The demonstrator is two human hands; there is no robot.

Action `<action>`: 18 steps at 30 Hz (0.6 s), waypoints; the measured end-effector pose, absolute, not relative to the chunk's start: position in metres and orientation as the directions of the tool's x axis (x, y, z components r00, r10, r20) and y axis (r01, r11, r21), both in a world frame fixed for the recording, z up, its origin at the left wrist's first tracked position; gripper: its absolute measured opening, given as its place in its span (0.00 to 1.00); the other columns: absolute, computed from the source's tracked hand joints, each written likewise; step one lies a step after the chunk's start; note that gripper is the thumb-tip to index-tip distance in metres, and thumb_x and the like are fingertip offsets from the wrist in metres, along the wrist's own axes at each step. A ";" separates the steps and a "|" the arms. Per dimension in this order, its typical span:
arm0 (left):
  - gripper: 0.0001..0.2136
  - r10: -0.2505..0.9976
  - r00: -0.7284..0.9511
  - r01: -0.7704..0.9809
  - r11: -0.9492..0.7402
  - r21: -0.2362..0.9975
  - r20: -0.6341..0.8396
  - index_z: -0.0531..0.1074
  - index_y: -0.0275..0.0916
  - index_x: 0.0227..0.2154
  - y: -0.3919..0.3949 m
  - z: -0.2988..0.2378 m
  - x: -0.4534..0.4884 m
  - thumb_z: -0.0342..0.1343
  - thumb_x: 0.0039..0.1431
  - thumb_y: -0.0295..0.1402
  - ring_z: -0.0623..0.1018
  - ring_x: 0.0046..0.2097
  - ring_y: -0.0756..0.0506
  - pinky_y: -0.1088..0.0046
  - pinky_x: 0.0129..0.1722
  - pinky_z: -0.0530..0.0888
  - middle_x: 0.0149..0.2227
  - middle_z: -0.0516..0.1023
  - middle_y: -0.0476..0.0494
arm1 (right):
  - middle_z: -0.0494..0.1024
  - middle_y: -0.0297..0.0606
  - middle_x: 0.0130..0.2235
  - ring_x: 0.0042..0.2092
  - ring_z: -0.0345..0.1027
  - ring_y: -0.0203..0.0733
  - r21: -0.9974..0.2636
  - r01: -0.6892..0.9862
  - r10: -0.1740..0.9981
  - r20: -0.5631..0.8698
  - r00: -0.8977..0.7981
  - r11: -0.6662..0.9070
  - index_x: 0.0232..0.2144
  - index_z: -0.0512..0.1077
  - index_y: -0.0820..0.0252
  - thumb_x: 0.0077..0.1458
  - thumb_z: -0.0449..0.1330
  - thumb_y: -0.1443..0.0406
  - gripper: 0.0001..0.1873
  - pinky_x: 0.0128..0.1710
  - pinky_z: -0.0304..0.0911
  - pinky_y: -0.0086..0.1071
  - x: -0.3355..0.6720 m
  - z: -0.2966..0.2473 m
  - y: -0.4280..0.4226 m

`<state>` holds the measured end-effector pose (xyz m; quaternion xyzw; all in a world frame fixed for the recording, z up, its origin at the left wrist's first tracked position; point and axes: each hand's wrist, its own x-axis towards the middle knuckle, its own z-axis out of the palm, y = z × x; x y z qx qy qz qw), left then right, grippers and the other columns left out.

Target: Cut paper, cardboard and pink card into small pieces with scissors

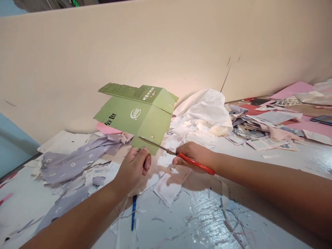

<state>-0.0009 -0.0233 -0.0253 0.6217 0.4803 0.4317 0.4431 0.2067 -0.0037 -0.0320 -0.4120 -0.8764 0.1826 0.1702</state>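
A green printed cardboard box (129,110), opened out flat with fold lines and ragged edges, is held up above the table. My left hand (138,162) pinches its lower edge between thumb and fingers. In my right hand (193,155) is a pair of scissors (198,164) with red handles. Their blades reach left across the lower flap of the cardboard, close to my left fingertips. Whether the blades are parted or closed on the card is hard to make out.
Purple flowered fabric (75,159) and paper scraps lie to the left. White cloth (207,107) is heaped behind my hands. A pile of cut pieces (254,128) and a phone (321,119) lie right. A blue strip (134,212) rests in front. A pale panel (129,45) stands behind.
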 end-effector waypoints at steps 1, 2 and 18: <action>0.23 0.981 0.163 0.214 -0.144 0.966 0.110 0.57 0.39 0.08 -0.023 -0.025 0.000 0.41 0.58 0.38 0.58 0.16 0.54 0.76 0.18 0.55 0.09 0.56 0.53 | 0.59 0.31 0.19 0.22 0.51 0.31 -0.473 0.655 0.787 0.153 -0.598 0.589 0.17 0.57 0.61 0.50 0.46 0.45 0.26 0.23 0.47 0.27 0.207 -0.033 -0.003; 0.22 0.981 0.158 0.211 -0.142 0.967 0.110 0.57 0.39 0.09 -0.023 -0.024 0.000 0.42 0.58 0.38 0.58 0.16 0.54 0.76 0.18 0.55 0.09 0.56 0.54 | 0.59 0.31 0.19 0.22 0.51 0.31 -0.486 0.652 0.792 0.157 -0.590 0.582 0.17 0.57 0.60 0.50 0.47 0.45 0.26 0.23 0.47 0.26 0.207 -0.034 -0.003; 0.17 0.966 0.253 0.147 -0.102 0.984 0.062 0.62 0.36 0.12 -0.002 -0.026 -0.020 0.48 0.54 0.37 0.60 0.17 0.55 0.78 0.19 0.58 0.13 0.64 0.52 | 0.63 0.31 0.21 0.23 0.54 0.33 -0.642 0.624 0.833 0.041 -0.551 0.445 0.22 0.65 0.60 0.45 0.55 0.49 0.19 0.22 0.50 0.26 0.213 -0.026 -0.005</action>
